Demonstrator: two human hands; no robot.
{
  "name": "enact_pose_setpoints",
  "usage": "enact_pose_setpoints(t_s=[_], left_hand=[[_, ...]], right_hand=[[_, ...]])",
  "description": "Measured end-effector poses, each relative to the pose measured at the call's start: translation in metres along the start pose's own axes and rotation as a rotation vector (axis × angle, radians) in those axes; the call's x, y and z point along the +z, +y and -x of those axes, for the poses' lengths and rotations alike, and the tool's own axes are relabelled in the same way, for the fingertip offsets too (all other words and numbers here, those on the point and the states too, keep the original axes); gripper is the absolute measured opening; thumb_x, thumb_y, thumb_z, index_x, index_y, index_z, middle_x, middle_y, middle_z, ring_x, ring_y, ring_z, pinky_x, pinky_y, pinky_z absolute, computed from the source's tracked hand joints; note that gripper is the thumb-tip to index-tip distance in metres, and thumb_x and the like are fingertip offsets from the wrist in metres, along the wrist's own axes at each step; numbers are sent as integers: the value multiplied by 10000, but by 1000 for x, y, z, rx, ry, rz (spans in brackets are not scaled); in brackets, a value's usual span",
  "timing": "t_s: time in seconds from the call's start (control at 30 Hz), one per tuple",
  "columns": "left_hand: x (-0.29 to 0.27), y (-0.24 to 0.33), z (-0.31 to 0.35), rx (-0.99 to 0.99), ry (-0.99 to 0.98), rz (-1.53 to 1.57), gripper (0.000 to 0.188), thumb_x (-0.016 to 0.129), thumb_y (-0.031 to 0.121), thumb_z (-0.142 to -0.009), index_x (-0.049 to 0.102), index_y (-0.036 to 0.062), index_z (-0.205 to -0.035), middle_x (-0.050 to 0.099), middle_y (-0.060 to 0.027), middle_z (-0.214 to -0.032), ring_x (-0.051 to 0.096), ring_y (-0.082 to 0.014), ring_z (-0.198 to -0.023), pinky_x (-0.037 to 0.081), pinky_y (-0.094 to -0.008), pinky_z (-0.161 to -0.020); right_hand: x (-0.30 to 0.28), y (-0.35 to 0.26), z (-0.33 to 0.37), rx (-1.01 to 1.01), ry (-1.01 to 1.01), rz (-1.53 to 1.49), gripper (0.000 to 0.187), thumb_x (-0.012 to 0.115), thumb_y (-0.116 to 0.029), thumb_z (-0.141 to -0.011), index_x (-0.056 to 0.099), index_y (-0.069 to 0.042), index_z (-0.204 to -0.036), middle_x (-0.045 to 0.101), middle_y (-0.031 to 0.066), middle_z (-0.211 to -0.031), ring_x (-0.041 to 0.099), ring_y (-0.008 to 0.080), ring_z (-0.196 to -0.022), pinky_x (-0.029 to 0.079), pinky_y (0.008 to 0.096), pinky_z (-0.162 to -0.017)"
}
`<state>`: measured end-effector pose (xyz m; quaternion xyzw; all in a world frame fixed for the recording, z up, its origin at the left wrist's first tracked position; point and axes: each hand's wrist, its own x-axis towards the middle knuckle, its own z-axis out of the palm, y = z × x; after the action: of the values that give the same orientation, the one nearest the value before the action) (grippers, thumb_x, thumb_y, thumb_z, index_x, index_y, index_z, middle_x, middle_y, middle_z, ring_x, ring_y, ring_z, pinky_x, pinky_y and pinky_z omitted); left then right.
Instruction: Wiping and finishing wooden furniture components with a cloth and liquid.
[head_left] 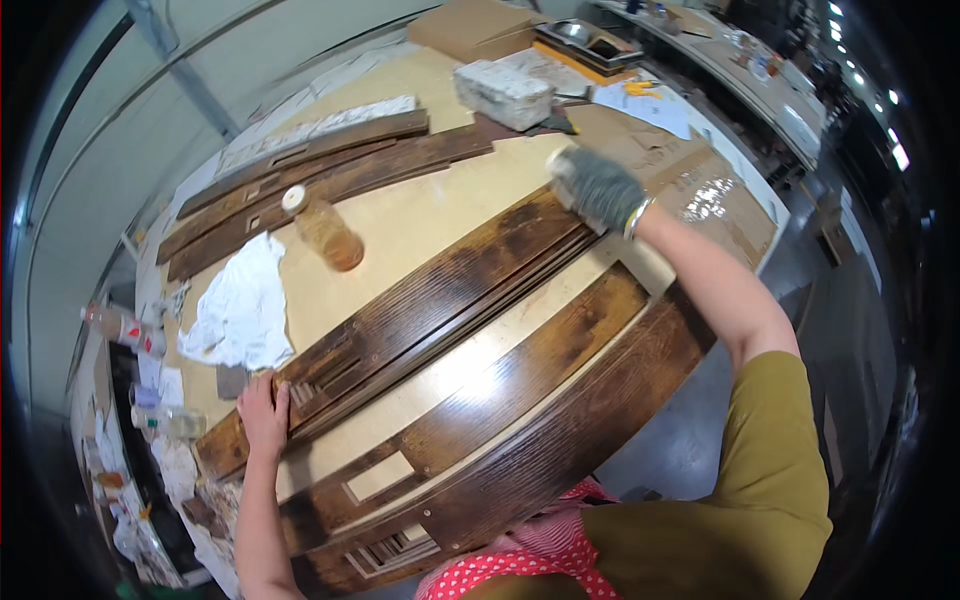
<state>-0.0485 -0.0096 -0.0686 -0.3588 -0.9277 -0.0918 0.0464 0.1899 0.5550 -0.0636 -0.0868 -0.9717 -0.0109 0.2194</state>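
Note:
My bare left hand (263, 418) lies across the left end of a long dark-stained wooden plank (450, 262). Its fingers reach over the far edge and its thumb rests apart on top. Slots are cut in the plank near this hand. At the plank's far right end is my right hand (603, 190), in a grey knit glove and blurred by motion. Its fingers are curled in, with a pale patch at their tips that I cannot make out. Nearer to me lie another slotted plank (530, 345) and a wide curved-looking brown plank (560, 440).
Beyond the plank stand a capped bottle of amber liquid (327, 232) and a crumpled white cloth (240, 305). More dark planks (330, 185) lie farther back. A whitish wrapped block (503, 95), cardboard (690, 195) and a box (475, 30) are behind. Bottles (125, 330) line the left edge.

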Motion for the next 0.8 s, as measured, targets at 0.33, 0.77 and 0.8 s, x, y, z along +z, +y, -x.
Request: enact_pose_setpoints(t_s=[0.33, 0.77, 0.8], left_hand=[[3, 9, -8, -16, 4, 0, 378, 531, 385, -911, 594, 71, -1112, 611, -128, -1032, 550, -311, -1027, 357, -468, -940], [4, 7, -4, -20, 7, -15, 443, 451, 452, -943, 586, 63, -1107, 615, -128, -1050, 558, -287, -1043, 359, -486, -943], [4, 6, -3, -24, 11, -12, 453, 436, 459, -947, 582, 58, -1098, 615, -127, -1043, 560, -282, -1041, 361, -489, -940]], right_hand=[[26, -140, -9, -196, -71, 172, 319, 463, -143, -874, 545, -8, -1151, 575, 197, -1187, 587, 314, -1081, 488, 435, -882], [38, -272, -49, -146, -33, -19, 189, 490, -159, -889, 559, -30, -1008, 575, 197, -1025, 570, 370, -957, 470, 438, -847], [40, -321, -53, -218, -17, -131, 193, 491, -178, -904, 565, -39, -1015, 580, 197, -1002, 577, 376, -939, 472, 445, -838]])
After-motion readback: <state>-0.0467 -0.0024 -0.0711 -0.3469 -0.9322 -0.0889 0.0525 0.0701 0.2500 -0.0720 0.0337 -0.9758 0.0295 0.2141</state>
